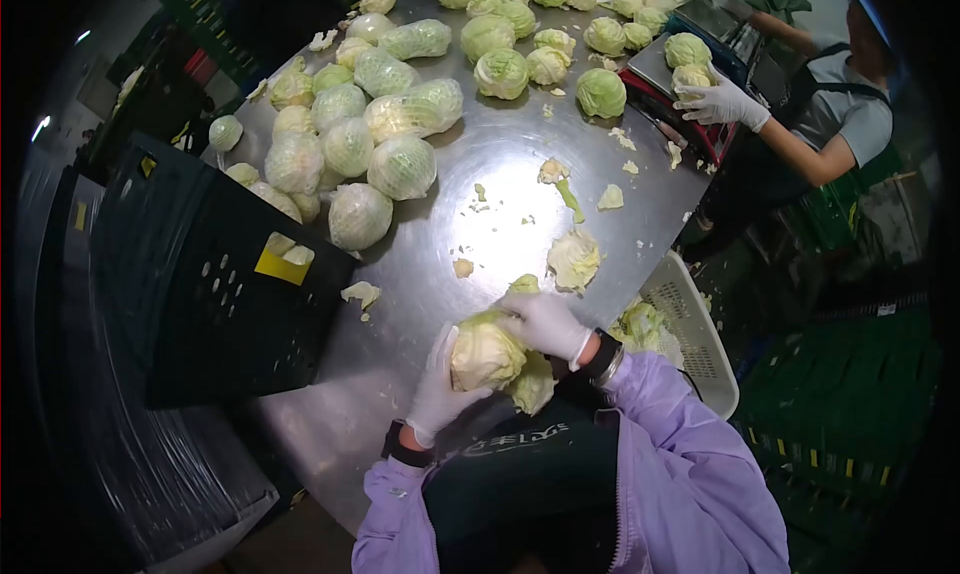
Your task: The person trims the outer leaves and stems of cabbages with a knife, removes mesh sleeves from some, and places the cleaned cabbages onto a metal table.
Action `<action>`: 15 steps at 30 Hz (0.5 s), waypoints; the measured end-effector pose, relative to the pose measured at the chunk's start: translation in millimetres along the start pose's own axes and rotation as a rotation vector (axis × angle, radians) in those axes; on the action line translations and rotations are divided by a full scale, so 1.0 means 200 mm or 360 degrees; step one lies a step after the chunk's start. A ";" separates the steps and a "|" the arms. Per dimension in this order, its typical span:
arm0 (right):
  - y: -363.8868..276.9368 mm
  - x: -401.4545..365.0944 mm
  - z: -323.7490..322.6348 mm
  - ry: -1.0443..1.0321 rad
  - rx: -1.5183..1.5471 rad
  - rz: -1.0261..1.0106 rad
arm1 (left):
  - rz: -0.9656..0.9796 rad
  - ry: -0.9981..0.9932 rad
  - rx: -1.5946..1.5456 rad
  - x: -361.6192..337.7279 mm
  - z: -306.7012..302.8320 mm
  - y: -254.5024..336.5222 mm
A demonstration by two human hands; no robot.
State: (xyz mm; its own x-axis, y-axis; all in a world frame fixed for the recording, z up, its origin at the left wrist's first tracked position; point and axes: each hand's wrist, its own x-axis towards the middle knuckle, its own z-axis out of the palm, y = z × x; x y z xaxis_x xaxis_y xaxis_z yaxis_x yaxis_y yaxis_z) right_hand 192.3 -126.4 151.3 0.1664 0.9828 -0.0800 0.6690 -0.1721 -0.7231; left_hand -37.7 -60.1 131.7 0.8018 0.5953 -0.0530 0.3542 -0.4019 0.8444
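A pale green cabbage [486, 355] is held close to my body at the near edge of the metal table. My left hand [442, 389], in a white glove, is wrapped round its left side and underside. From the upper right, my gloved right hand [550, 326] has its fingers closed on an outer cabbage leaf [524, 285] by the head. Below that hand, another leaf [533, 384] hangs at the cabbage's right side. A large detached leaf [574, 259] lies on the table just beyond my right hand.
Plastic-wrapped cabbages [348, 146] are grouped at the left, beside a dark crate [240, 304]. Unwrapped cabbages [501, 74] stand farther back. A white basket [690, 319] with leaves is at my right. A co-worker's gloved hand [722, 102] holds a cabbage at a scale [655, 66].
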 end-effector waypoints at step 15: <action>-0.07 -0.16 0.10 -0.0046 0.0569 0.0034 | 0.0054 0.0402 0.0268 -0.05 0.08 0.02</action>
State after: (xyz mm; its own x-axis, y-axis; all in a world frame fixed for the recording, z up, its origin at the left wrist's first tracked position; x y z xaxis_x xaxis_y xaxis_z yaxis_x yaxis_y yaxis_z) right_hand 163.3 -154.3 149.9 0.1536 0.9816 -0.1130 0.3690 -0.1631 -0.9150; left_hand -36.1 -78.7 128.0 0.6770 0.7252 0.1256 0.4212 -0.5217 0.7419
